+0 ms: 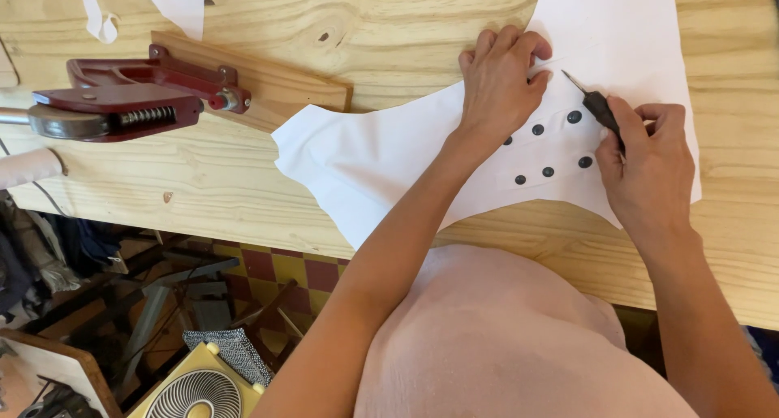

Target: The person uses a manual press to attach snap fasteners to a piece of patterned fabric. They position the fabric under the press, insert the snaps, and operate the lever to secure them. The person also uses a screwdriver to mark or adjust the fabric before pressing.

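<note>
Pressing a white fabric piece (pixel 381 154) flat on a wooden table (pixel 243 174).

The left hand (pixel 499 81) lies spread, palm down, on the fabric; the right hand (pixel 645 162) is closed around a black-handled awl (pixel 596 103), tip near a paper strip (pixel 552 146) bearing round black dots. A dark red hand press (pixel 130 97) stands well apart, at left, with white fabric scraps (pixel 154 0) beyond it.

A white fabric piece (pixel 381 154) with curved cut edges lies flat on the wooden desk (pixel 243 183), its lower corner hanging past the front edge. Six black round studs (pixel 548 172) sit in two rows on it. A slim black-handled awl (pixel 599 108) with a metal tip points up-left, tilted just above the studs.
</note>
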